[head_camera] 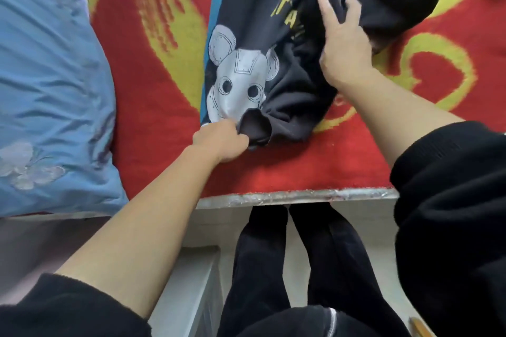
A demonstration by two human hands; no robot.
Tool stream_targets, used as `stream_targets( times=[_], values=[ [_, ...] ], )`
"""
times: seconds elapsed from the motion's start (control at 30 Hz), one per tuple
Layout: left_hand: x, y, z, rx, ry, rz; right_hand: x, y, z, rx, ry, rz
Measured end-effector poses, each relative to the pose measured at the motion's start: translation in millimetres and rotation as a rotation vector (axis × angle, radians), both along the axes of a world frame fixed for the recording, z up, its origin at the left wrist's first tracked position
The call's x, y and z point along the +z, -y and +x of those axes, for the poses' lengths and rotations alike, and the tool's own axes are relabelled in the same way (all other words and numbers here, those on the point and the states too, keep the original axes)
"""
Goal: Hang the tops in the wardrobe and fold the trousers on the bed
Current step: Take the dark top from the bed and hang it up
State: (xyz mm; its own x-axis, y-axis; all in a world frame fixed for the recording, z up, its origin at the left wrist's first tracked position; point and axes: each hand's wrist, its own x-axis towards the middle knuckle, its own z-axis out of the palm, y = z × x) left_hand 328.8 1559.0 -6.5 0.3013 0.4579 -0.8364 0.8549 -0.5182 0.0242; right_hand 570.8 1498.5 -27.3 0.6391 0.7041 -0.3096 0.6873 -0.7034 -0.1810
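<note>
Left hand (223,142) grip pinches the black top (260,44); right hand (345,44) clutches its fabric.

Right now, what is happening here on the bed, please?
A person stands at the edge of a bed covered by a red and yellow patterned blanket. A black sweatshirt with a grey mouse-head print and yellow letters lies on it. The left hand pinches a bunched fold of the sweatshirt's near edge, and the right hand grips dark fabric higher up. A light blue quilt lies to the left. No hanger is in view, and the sweatshirt is not hung yet.
</note>
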Motion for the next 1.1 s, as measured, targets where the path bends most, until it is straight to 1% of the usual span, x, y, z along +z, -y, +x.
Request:
stream_targets(
  times=[0.07, 0.1, 0.13, 0.17, 0.2, 0.23, 0.27, 0.3, 0.33, 0.37, 0.43, 0.5, 0.53, 0.6, 0.67, 0.73, 0.8, 0.83, 0.87, 0.9, 0.93, 1.03, 1.1],
  values=[
    [9, -3, 12, 0.006, -0.092, -0.297, -2, 16, 10, -0.021, -0.072, -0.028],
    [15, -5, 21, 0.055, -0.086, -0.423, -3, 28, 13, -0.048, -0.085, -0.014],
    [22, -7, 32, 0.103, -0.012, -0.472, -4, 42, 15, -0.080, -0.093, 0.012],
    [27, -9, 45, 0.151, 0.117, -0.424, -5, 58, 16, -0.110, -0.092, 0.033],
    [28, -12, 62, 0.210, 0.285, -0.293, -6, 76, 18, -0.144, -0.083, 0.039],
    [24, -17, 78, 0.261, 0.455, -0.095, -7, 96, 20, -0.180, -0.066, 0.033],
    [18, -24, 95, 0.241, 0.563, 0.108, -8, 116, 23, -0.218, -0.046, 0.017],
    [12, -31, 110, 0.149, 0.563, 0.277, -8, 135, 26, -0.268, -0.027, -0.014],
    [6, -38, 122, 0.064, 0.500, 0.363, -9, 154, 29, -0.335, -0.014, -0.058],
    [-1, -43, 130, 0.015, 0.406, 0.366, -10, 170, 31, -0.422, -0.012, -0.105],
    [-10, -43, 137, -0.051, 0.266, 0.298, -12, 195, 31, -0.609, -0.028, -0.183],
    [-15, -31, 131, -0.179, 0.240, 0.314, -18, 208, 22, -0.722, -0.031, -0.225],
    [-16, -22, 124, -0.236, 0.237, 0.324, -21, 209, 14, -0.724, 0.002, -0.225],
    [-16, -3, 106, -0.251, 0.252, 0.307, -23, 198, -7, -0.612, 0.139, -0.173],
    [-18, 15, 81, -0.188, 0.279, 0.293, -19, 174, -21, -0.392, 0.196, -0.009],
    [-18, 34, 55, -0.103, 0.261, 0.253, -13, 142, -30, -0.131, 0.096, 0.218],
    [-13, 54, 31, 0.006, 0.214, 0.194, -11, 110, -39, 0.125, -0.098, 0.326],
    [-10, 62, 21, 0.066, 0.195, 0.171, -11, 95, -42, 0.231, -0.165, 0.323],
    [-8, 68, 13, 0.114, 0.173, 0.150, -12, 83, -44, 0.293, -0.194, 0.301],
    [-6, 73, 6, 0.143, 0.151, 0.128, -13, 74, -46, 0.309, -0.205, 0.262],
    [-5, 75, 1, 0.162, 0.143, 0.113, -16, 68, -47, 0.276, -0.208, 0.193],
    [-2, 76, -3, 0.204, 0.114, 0.089, -21, 67, -48, 0.139, -0.186, -0.113],
    [-3, 72, -3, 0.271, 0.089, 0.077, -22, 77, -50, 0.125, -0.244, -0.209]
  ],
)
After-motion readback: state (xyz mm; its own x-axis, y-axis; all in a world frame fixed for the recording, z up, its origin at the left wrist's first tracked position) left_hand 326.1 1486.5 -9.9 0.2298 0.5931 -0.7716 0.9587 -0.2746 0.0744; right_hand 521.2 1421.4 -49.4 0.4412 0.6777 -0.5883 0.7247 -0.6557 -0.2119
